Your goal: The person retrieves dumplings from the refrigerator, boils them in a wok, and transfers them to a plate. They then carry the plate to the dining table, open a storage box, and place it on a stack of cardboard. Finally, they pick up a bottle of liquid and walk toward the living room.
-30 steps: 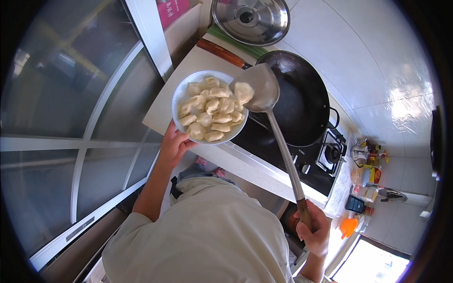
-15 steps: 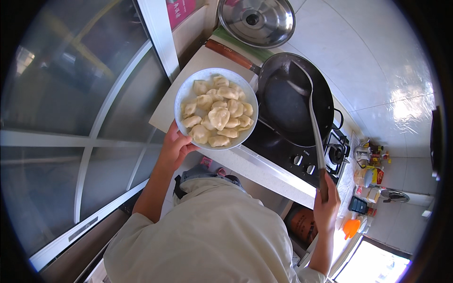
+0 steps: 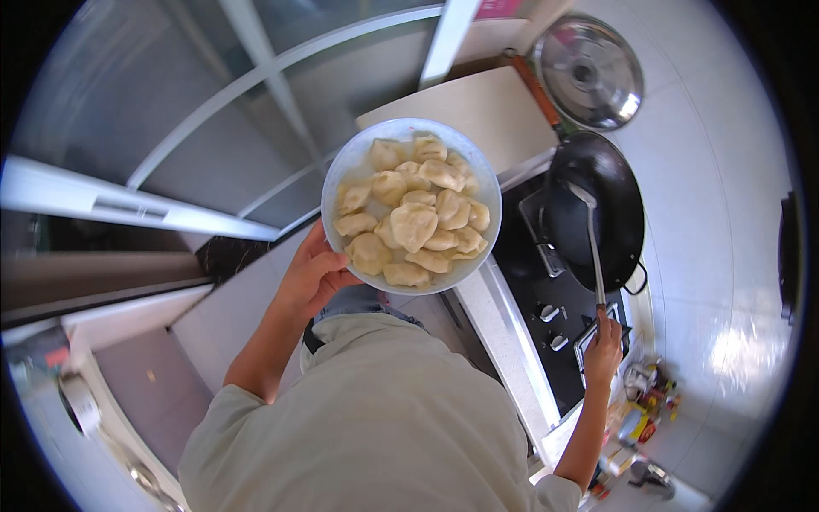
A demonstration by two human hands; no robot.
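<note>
A: Since a moment ago the bowl (image 3: 410, 206) is coming closer to the camera and away from the tabletop (image 3: 465, 107), and the ladle (image 3: 591, 237) is now lying down inside the wok (image 3: 597, 209).

B: Who is holding the bowl?

A: Left hand (image 3: 311, 273) is gripping it at the near rim, with the thumb on the edge and the fingers underneath. It is being held up in the air, in front of the chest, level.

B: How is it going to handle?

A: I am thinking it is rather heavy, because it is piled full with dumplings (image 3: 414, 224). These are looking soft, pale and wet, so they are probably slippery and easy to tear. The bowl itself is round, white and smooth, maybe ceramic, so it is fragile. A grip at the rim with support from below is seeming best to me, and keeping it flat.

B: And the other hand?

A: Right hand (image 3: 604, 346) is closing around the end of the ladle's long thin metal handle, near the stove (image 3: 554, 311) knobs. Its bowl part is resting in the black, round wok.

B: Farther away?

A: A shiny steel lid (image 3: 589, 72) is hanging on the white tiled wall (image 3: 725, 196), and the wok's wooden handle (image 3: 533, 85) is pointing toward it.
</note>
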